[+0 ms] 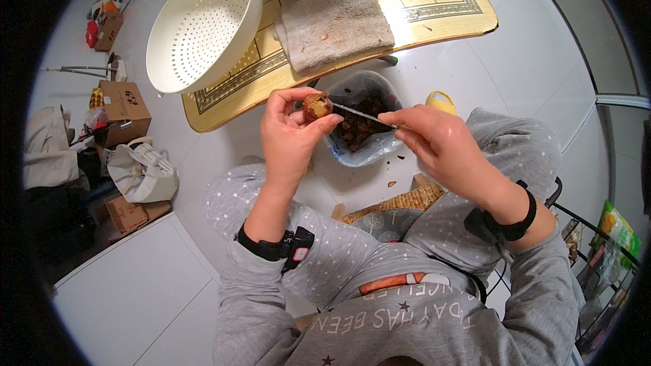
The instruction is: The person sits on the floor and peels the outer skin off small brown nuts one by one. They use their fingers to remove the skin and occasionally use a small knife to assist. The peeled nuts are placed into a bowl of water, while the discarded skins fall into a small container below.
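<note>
My left hand (290,134) pinches a partly peeled chestnut (317,109), brown with a pale yellow patch bared on its side, between thumb and fingers. In my right hand (440,140) is a small knife, its handle mostly hidden by the fingers. Its narrow blade (362,113) points left, the tip at the chestnut's upper right side; whether it cuts in cannot be told. Below both hands stands a waste bin lined with a clear plastic bag (379,151). Dark brown shell pieces (358,129) lie inside it.
Beyond the bin is a low yellow wooden table (452,18) bearing a white colander (203,35), tilted, and a folded beige towel (335,25) with crumbs. Shell bits (391,183) dot the floor. Cardboard boxes (127,112) and a white bag (142,170) stand left, a wire rack (595,229) right.
</note>
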The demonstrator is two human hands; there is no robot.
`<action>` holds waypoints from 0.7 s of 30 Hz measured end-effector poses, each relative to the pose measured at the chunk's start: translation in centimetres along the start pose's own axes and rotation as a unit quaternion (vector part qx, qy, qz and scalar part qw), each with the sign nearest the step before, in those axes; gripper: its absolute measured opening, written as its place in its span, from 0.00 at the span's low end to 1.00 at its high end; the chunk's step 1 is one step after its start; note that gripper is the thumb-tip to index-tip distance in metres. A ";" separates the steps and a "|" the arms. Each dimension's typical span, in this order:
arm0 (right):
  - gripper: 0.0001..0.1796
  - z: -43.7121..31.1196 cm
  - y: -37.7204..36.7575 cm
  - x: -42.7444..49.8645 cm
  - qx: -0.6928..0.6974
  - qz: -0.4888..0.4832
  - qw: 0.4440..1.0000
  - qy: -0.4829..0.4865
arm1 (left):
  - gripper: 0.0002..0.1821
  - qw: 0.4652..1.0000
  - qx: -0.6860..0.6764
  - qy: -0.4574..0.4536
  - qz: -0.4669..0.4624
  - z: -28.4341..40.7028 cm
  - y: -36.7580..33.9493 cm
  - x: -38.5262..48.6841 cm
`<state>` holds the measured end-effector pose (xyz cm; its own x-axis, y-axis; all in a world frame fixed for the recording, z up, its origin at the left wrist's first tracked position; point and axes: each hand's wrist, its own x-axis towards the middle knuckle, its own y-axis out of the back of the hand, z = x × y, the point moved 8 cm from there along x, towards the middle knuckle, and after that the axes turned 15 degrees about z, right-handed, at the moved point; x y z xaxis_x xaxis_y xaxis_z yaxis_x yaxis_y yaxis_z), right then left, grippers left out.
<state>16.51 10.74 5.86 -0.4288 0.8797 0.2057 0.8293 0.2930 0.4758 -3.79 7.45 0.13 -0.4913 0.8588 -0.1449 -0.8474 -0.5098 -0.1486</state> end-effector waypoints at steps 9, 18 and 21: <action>0.17 -1.1 -0.3 -0.8 -0.091 0.033 0.992 0.079 | 0.21 0.999 -0.031 -0.040 -0.008 0.0 -0.6 0.1; 0.17 -1.5 -0.4 -0.9 -0.109 0.044 0.988 0.097 | 0.21 0.999 -0.027 -0.046 0.004 -0.2 -0.4 0.2; 0.17 -1.6 -0.5 -1.0 -0.126 0.041 0.986 0.100 | 0.21 0.998 -0.016 -0.059 0.016 -0.1 -0.2 0.1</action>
<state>15.94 9.13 6.76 -0.4465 0.7979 0.4050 0.7601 0.0994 0.6421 -3.62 7.61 0.06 -0.5406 0.8405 -0.0346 -0.8243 -0.5375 -0.1778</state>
